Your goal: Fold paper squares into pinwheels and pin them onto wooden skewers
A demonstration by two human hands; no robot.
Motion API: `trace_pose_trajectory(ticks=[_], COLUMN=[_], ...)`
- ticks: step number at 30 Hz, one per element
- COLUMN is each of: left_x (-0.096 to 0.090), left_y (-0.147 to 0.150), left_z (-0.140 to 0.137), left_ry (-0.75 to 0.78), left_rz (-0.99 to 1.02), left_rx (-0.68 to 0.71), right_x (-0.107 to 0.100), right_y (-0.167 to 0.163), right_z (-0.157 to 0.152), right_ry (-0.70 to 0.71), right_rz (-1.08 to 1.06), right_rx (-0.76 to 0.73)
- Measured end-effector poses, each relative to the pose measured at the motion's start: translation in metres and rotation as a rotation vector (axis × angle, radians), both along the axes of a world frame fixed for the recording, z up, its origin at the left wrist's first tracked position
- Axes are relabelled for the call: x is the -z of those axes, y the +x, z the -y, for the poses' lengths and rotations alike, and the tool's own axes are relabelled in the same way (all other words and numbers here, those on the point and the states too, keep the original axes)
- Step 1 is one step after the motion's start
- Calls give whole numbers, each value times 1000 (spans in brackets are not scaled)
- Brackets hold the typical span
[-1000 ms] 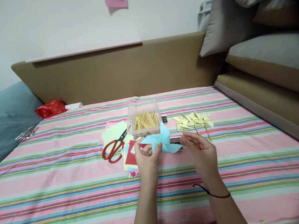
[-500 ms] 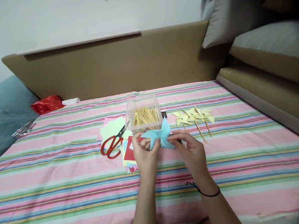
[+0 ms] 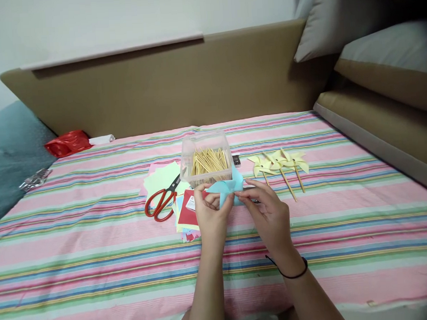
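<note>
Pinwheel (image 3: 226, 186), pale blue paper, sits between both grips, held up off the striped cloth (image 3: 141, 278). Left grip (image 3: 212, 215) is pinching it from its left side, thumb on near face, fingers behind. Right grip (image 3: 272, 215) is on the other side, thumb and forefinger nearly together just beside the pinwheel's middle; can't tell whether they clasp paper, something thin or nothing. Key relation: paper centre lies right at the left thumb tip and left of the right fingertips, so both are about equally near. No clear long axis (vanes fan out); one vane points up and away, beyond the right fingertips. Elsewhere: clear box (image 3: 185, 164) with wooden sticks (image 3: 208, 161) just beyond the left grip; red-handled scissors (image 3: 169, 190) and red paper (image 3: 186, 215) to its left; yellow pinwheels (image 3: 278, 160) beyond the right grip, slightly right, well apart from it.
</note>
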State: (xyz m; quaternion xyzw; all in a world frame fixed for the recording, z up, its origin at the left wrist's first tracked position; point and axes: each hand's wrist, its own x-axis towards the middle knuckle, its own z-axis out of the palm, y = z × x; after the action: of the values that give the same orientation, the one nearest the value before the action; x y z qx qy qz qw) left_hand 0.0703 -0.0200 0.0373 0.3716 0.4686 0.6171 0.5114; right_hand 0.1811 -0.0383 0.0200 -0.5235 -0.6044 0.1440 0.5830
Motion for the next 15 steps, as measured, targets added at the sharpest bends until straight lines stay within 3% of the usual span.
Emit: trace_pose_trajectory(ticks=[9, 15], left_x=[0, 1], left_y=[1, 1], left_z=[0, -1], left_ry=[-11, -22], left_rz=[9, -3], left_rx=[-8, 10], right_x=[-3, -2], right_y=[0, -1], right_z=[0, -1], right_ry=[118, 140], right_rz=[236, 251], right_rx=[40, 58])
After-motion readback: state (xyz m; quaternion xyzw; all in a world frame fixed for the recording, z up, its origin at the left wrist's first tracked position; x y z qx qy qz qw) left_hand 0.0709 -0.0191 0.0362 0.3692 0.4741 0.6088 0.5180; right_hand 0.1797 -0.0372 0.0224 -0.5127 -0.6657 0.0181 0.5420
